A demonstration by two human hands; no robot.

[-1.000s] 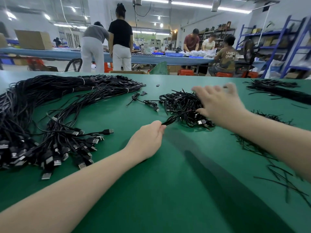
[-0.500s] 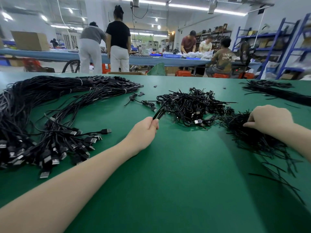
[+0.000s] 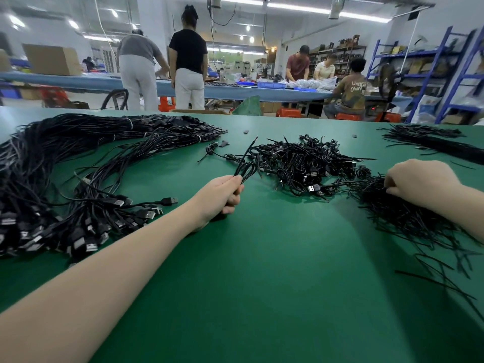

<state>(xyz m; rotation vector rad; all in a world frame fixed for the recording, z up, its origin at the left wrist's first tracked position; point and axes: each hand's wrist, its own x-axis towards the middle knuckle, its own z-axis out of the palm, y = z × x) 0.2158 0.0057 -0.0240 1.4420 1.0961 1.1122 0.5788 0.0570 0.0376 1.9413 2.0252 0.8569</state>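
Right hand [image 3: 424, 179] now off the cable heap [image 3: 301, 163], fingertips pinching into the tie pile [image 3: 406, 218]; left hand [image 3: 222, 197] tight around a folded cable [image 3: 247, 167].

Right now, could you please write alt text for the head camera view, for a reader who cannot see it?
A person's left hand grips a looped black cable over a green table, while the right hand touches a pile of thin black ties. A heap of coiled cables lies between them, and a large USB cable bundle lies far left.
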